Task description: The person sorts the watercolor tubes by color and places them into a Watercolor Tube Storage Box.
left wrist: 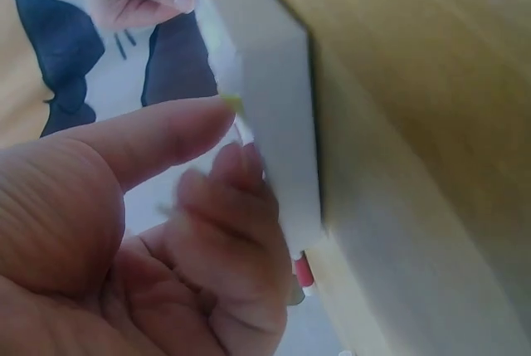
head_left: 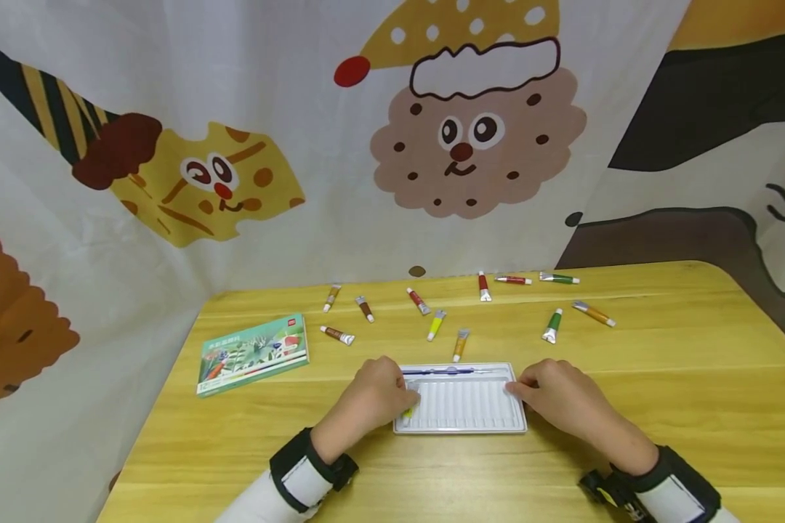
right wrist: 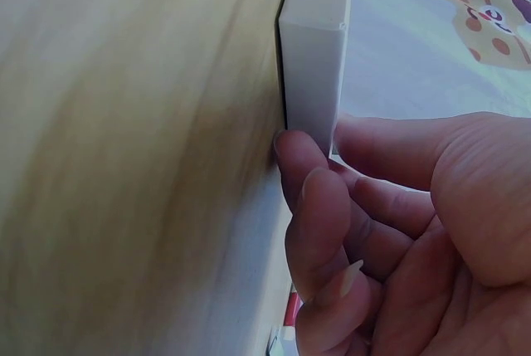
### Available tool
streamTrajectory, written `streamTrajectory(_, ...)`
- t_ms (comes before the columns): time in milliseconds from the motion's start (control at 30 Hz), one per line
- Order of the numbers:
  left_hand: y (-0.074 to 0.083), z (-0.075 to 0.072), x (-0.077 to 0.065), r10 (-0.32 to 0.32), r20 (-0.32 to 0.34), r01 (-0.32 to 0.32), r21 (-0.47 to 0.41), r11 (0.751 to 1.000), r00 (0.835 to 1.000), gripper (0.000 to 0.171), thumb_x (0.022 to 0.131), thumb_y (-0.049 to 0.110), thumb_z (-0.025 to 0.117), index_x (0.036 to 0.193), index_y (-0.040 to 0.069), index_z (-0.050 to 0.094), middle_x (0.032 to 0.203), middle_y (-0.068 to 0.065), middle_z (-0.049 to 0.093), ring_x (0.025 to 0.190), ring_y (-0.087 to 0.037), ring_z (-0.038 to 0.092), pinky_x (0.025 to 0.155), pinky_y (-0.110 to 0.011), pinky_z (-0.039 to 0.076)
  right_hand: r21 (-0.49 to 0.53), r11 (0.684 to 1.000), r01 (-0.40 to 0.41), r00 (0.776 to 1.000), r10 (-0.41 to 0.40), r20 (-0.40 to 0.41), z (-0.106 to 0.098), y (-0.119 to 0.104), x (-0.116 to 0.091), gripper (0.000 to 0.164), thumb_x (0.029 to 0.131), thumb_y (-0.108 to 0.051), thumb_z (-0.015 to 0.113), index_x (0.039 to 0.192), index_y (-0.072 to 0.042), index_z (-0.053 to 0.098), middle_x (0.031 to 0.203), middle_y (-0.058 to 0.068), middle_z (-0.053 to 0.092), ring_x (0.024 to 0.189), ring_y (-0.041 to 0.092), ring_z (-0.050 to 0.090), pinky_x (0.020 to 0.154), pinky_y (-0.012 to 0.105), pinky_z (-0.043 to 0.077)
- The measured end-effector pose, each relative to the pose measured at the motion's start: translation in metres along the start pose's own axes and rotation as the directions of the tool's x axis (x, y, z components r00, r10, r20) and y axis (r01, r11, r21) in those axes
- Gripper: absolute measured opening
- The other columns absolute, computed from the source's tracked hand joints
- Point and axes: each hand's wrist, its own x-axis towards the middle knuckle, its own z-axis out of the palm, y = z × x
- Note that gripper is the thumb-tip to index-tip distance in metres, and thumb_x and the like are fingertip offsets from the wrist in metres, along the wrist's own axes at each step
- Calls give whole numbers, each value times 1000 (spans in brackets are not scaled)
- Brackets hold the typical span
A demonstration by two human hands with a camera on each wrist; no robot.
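Observation:
A white plastic tray (head_left: 458,427) with a row of narrow slots lies on the table; a blue-handled paintbrush (head_left: 441,372) rests in its upper groove. At the tray's left end, my left hand (head_left: 381,392) pinches a small yellow paint tube (head_left: 408,413) over the first slot. The left wrist view shows only a bit of yellow at the thumb tip, beside the tray's side wall (left wrist: 282,124). My right hand (head_left: 559,396) grips the tray's right edge, thumb on top. Seen from the right wrist, its fingers (right wrist: 319,215) curl against the tray's corner (right wrist: 311,74).
Several small paint tubes lie scattered behind the tray, among them an orange-yellow tube (head_left: 461,345), a yellow tube (head_left: 436,325), a brown tube (head_left: 336,334) and a green tube (head_left: 552,325). A green illustrated box (head_left: 254,352) sits at the left. A patterned curtain (head_left: 327,174) hangs behind the table.

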Motion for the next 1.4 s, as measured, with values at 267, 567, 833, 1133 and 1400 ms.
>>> streamTrajectory(267, 8, 4, 1, -31, -6, 31, 67, 997, 1000, 38, 89, 8, 77, 57, 8, 56, 53, 1, 41, 44, -14, 41, 42, -25, 29, 1, 1000, 2, 1000, -2, -2, 1, 2, 0, 16, 97, -20, 76, 82, -12, 78, 68, -7, 60, 61, 13, 48, 57, 29, 35)
streamTrajectory(567, 14, 9, 2, -52, -12, 53, 123, 991, 999, 20, 91, 10, 78, 79, -1, 66, 61, -8, 53, 47, -20, 51, 44, -29, 36, 6, 1000, -10, 1000, 10, 9, 1, 1, 1, 16, 97, -20, 75, 84, -12, 78, 68, -6, 59, 62, 14, 49, 57, 29, 35)
streamTrajectory(833, 15, 15, 10, -26, -51, 37, 228, 973, 998, 27, 93, 23, 80, 80, 2, 68, 63, -5, 54, 53, -20, 54, 51, -32, 40, 10, 1000, -14, 1000, 14, 10, 1, 2, 1, 15, 97, -20, 76, 85, -11, 79, 68, -6, 60, 62, 14, 49, 57, 29, 35)
streamTrajectory(1133, 10, 16, 12, -66, -39, 70, 100, 993, 997, 22, 89, 13, 80, 80, 0, 64, 65, -9, 55, 52, -22, 55, 48, -31, 39, 9, 1000, -2, 1000, 2, 3, 1, 3, 1, 16, 97, -20, 76, 83, -13, 78, 67, -6, 59, 61, 14, 49, 57, 29, 35)
streamTrajectory(1400, 5, 10, 9, -67, -60, 70, 48, 996, 996, 29, 96, 10, 71, 69, 4, 62, 57, -3, 48, 44, -15, 45, 41, -25, 31, 11, 1000, -2, 1000, 2, 5, 0, 2, 0, 16, 97, -20, 75, 83, -12, 78, 68, -6, 59, 62, 14, 49, 57, 29, 35)
